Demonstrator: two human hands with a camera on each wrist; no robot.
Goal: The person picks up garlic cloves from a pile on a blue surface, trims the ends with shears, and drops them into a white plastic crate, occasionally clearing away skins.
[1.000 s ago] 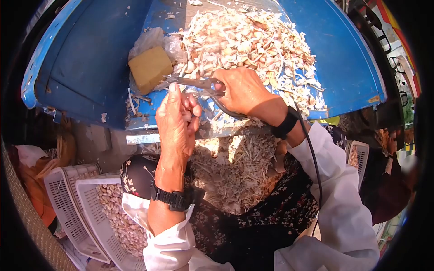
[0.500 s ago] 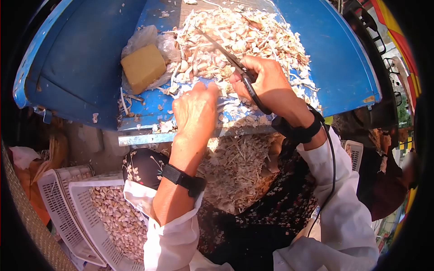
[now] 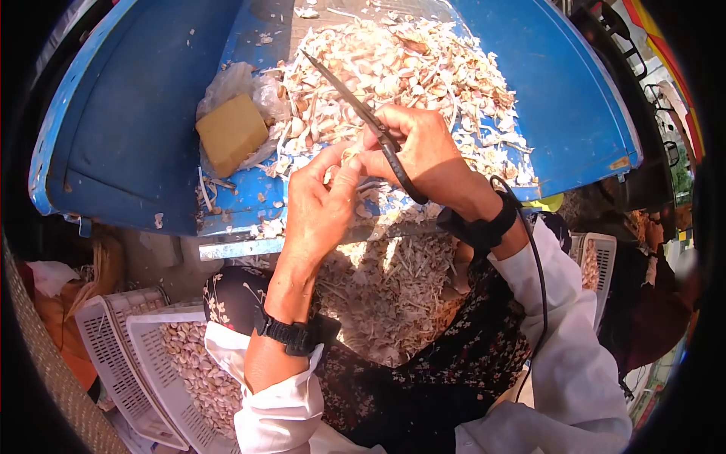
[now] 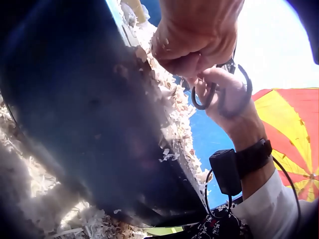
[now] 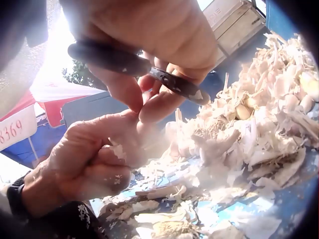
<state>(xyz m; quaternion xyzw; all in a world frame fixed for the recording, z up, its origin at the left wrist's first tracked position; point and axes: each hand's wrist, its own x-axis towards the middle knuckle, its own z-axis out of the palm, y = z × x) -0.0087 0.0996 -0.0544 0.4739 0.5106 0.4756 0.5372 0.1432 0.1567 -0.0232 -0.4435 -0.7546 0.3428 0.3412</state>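
Above the front edge of the blue tray (image 3: 291, 228), the left hand (image 3: 321, 198) pinches a small pale piece of garlic (image 3: 350, 155) between thumb and fingers. The right hand (image 3: 435, 159) meets it there, its fingertips touching the same piece, while it also holds dark scissors (image 3: 355, 102) whose blades point up and left. In the right wrist view the fingertips of the left hand (image 5: 99, 154) and the right hand (image 5: 154, 84) touch, and the piece is mostly hidden. Behind them lies a heap of garlic and peelings (image 3: 408, 68).
A tan block (image 3: 231, 135) rests on clear plastic at the tray's left. White baskets (image 3: 144, 325) stand at lower left, one with garlic cloves (image 3: 200, 371). Peelings (image 3: 389, 295) fill the lap area. A cable (image 3: 544, 287) runs along the right sleeve.
The left hand reached to the heap, then drew back with a piece. The right hand moved off to the right, then back to the left hand; the scissors swung to point up and left.
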